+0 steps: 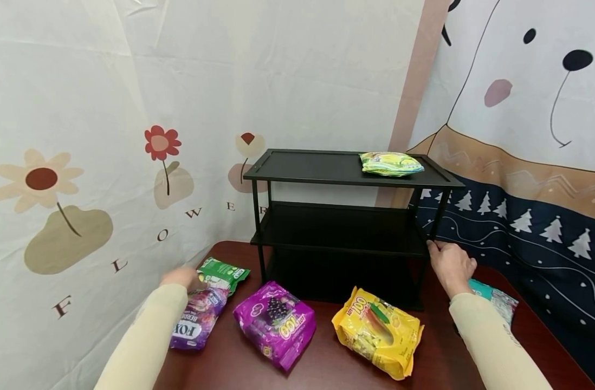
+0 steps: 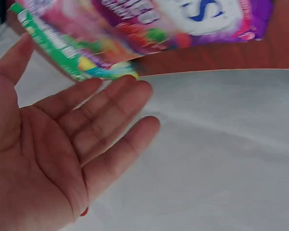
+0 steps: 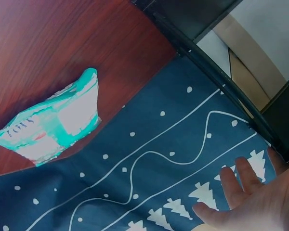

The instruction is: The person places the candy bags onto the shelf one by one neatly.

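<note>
My left hand (image 1: 181,277) is at the far left, palm and spread fingers showing in the left wrist view. It is beside a green snack bag (image 1: 225,271) and a purple Fox's berries bag (image 1: 200,319), which overlap; whether the fingertips touch the bags is unclear. At the right side of a black three-tier shelf rack (image 1: 307,165), my right hand (image 1: 451,265) pinches the middle tier's front corner by the post. Its other fingers stay loose in the right wrist view, the thumb mostly hidden. A teal-and-white Fox's bag (image 3: 58,118) lies near the right forearm.
A yellow-green bag (image 1: 391,163) sits on the rack's top tier. In front of the rack lie a purple blackberry candy bag (image 1: 276,325) and a yellow mango candy bag (image 1: 379,333) on the red-brown table (image 1: 322,357). Printed cloth (image 1: 317,76) hangs behind.
</note>
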Demonstrator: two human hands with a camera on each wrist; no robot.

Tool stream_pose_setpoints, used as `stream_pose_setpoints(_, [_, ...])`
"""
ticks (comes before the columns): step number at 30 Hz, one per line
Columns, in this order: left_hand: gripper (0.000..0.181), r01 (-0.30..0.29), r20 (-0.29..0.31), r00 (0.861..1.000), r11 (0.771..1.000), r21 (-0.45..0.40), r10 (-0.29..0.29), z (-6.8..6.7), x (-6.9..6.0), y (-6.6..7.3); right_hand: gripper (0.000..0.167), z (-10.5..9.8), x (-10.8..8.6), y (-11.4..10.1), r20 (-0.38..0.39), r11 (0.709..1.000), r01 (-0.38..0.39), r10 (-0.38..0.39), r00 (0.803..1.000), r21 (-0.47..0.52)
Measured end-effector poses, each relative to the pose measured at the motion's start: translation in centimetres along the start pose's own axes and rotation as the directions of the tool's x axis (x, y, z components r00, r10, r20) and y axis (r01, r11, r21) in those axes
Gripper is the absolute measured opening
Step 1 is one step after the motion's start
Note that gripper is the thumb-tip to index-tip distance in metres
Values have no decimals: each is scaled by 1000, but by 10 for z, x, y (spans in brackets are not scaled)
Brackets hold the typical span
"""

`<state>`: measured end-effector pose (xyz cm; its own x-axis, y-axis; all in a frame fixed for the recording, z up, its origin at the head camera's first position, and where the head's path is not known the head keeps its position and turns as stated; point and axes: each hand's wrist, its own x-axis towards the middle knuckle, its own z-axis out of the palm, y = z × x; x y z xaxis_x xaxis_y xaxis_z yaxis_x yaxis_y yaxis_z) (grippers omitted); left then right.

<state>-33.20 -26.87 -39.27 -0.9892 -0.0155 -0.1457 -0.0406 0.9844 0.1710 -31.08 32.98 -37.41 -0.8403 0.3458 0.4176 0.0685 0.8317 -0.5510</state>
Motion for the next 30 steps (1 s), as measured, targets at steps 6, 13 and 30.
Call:
stream_pose_setpoints(6, [67, 133, 54, 990, 990, -41, -131, 17, -7, -3, 47, 1, 0, 0, 4, 1000, -6, 6, 1000, 0])
stream_pose_setpoints(13, [59, 99, 88, 992, 994, -42, -95, 24, -4, -4, 44, 0, 1, 0, -11, 1000, 10, -10, 1000, -14])
stream_pose_setpoints(30, [31, -69, 57, 996, 996, -54, 72, 36, 0, 5, 45, 1, 0, 1, -21, 1000, 10, -10, 1000, -13])
